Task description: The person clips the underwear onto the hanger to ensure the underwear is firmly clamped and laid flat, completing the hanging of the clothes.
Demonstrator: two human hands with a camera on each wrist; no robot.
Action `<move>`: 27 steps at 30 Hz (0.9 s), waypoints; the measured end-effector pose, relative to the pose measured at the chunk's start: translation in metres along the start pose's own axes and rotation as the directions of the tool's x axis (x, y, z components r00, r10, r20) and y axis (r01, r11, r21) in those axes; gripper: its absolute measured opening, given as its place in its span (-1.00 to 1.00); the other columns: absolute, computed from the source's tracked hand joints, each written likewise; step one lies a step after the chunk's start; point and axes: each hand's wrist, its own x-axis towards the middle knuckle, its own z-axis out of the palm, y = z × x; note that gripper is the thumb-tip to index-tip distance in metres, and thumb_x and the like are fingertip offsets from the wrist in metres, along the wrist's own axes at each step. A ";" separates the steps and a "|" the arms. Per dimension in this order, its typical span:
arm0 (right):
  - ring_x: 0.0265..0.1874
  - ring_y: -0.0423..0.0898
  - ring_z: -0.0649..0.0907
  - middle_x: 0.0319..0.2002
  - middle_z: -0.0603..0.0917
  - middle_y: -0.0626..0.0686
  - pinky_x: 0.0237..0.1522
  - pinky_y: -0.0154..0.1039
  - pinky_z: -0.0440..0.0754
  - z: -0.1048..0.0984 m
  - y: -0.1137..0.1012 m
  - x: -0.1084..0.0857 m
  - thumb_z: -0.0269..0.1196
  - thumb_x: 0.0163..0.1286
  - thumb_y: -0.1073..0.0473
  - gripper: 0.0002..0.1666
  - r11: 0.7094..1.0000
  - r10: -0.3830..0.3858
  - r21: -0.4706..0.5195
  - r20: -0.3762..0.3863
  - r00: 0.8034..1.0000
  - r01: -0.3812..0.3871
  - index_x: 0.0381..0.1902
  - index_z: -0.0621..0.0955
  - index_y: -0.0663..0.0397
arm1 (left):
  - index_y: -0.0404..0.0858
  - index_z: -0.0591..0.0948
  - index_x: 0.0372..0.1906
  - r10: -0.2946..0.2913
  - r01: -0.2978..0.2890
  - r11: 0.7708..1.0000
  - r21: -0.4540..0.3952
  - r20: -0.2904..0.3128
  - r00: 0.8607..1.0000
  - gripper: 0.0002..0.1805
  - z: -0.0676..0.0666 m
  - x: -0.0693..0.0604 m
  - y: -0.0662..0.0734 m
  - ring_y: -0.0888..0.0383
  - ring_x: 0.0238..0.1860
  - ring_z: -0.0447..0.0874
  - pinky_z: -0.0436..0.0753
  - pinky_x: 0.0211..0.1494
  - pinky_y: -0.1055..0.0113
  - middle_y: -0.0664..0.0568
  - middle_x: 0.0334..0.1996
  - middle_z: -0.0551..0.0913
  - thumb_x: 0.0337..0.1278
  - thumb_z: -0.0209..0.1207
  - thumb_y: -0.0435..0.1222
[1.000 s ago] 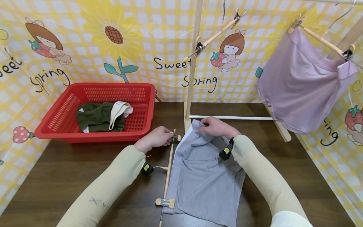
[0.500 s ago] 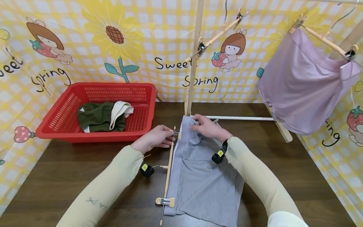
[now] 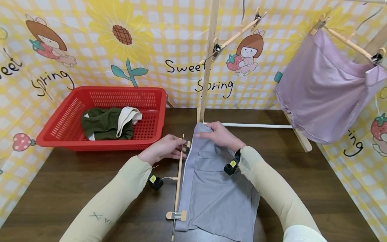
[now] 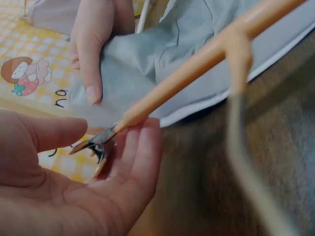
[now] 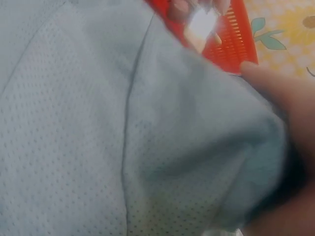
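A wooden clip hanger (image 3: 179, 181) lies on the table, its near clip (image 3: 176, 215) gripping the waistband end of grey shorts (image 3: 223, 195). My left hand (image 3: 164, 149) holds the far clip (image 4: 98, 145) between thumb and fingers. At the far end of the waistband, my right hand (image 3: 222, 136) pinches the cloth, thumb on top. The waistband lies alongside the hanger bar, just right of the far clip. In the right wrist view the shorts' perforated fabric (image 5: 74, 123) hides much of the scene.
A red basket (image 3: 101, 145) at the left holds a dark green garment with a white band (image 3: 104, 123). Behind stands a wooden rack (image 3: 208, 64) with a white lower bar (image 3: 257, 125). A bare clip hanger (image 3: 239, 34) and lilac shorts (image 3: 326, 90) hang from it.
My right hand has moved left, bringing the far end of the waistband closer to the far clip and laying it straighter. My left hand has stayed at the clip, shifting slightly left.
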 end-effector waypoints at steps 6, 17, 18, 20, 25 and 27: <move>-0.73 -0.17 0.13 -0.71 0.09 -0.13 -0.58 -0.28 0.15 -0.001 -0.001 -0.003 0.43 0.35 -0.08 -0.36 0.999 0.043 0.006 -0.025 0.999 -0.043 -0.71 0.31 -0.01 | -0.57 0.48 0.25 -0.019 0.016 0.999 0.043 0.070 0.997 -0.52 -0.004 -0.004 -0.002 0.02 -0.22 0.79 0.72 -0.10 0.19 -0.33 -0.03 0.70 0.64 -0.09 -0.21; -0.75 -0.20 0.28 -0.75 0.17 -0.16 -0.62 -0.32 0.24 0.000 -0.003 -0.004 0.42 0.36 -0.01 -0.42 1.000 0.029 0.009 0.007 1.000 -0.030 -0.70 0.35 0.00 | -0.40 0.54 -0.33 0.027 0.022 0.887 0.461 -0.099 0.995 -0.49 -0.004 -0.008 -0.008 0.15 -0.58 0.66 0.70 -0.36 0.27 -0.11 -0.53 0.71 0.49 0.10 0.03; -0.75 -0.20 0.25 -0.74 0.16 -0.16 -0.61 -0.32 0.22 0.000 -0.003 -0.004 0.42 0.36 -0.02 -0.42 1.000 0.026 0.005 0.010 1.000 -0.026 -0.69 0.35 0.00 | -0.38 0.52 -0.34 0.035 0.022 0.876 0.482 -0.109 0.993 -0.47 -0.004 -0.007 -0.008 0.13 -0.58 0.63 0.69 -0.37 0.27 -0.10 -0.54 0.68 0.50 0.07 0.05; -0.73 -0.19 0.19 -0.73 0.14 -0.15 -0.60 -0.30 0.18 0.000 -0.003 -0.005 0.41 0.36 -0.04 -0.40 1.000 0.019 -0.003 0.010 1.000 -0.019 -0.69 0.34 0.01 | -0.36 0.52 -0.32 0.050 0.022 0.854 0.520 -0.124 0.991 -0.44 -0.004 -0.007 -0.007 0.10 -0.56 0.59 0.65 -0.38 0.26 -0.10 -0.53 0.63 0.52 0.00 0.10; -0.70 -0.15 0.09 -0.71 0.10 -0.12 -0.57 -0.27 0.11 -0.001 -0.003 -0.007 0.37 0.40 -0.10 -0.35 1.000 -0.002 -0.004 0.010 1.000 0.002 -0.70 0.30 0.03 | -0.33 0.52 -0.23 0.125 -0.037 0.866 0.498 -0.144 0.982 -0.44 -0.004 -0.006 -0.007 0.05 -0.49 0.49 0.51 -0.39 0.25 -0.12 -0.44 0.52 0.59 -0.14 0.11; -0.70 -0.15 0.08 -0.71 0.10 -0.11 -0.57 -0.27 0.10 -0.001 -0.003 -0.008 0.36 0.41 -0.10 -0.35 1.000 -0.003 -0.005 0.011 1.000 0.003 -0.70 0.30 0.03 | -0.31 0.52 -0.24 0.162 -0.076 0.894 0.443 -0.161 0.974 -0.47 -0.004 -0.006 -0.008 0.07 -0.48 0.46 0.45 -0.40 0.27 -0.09 -0.44 0.50 0.59 -0.12 0.09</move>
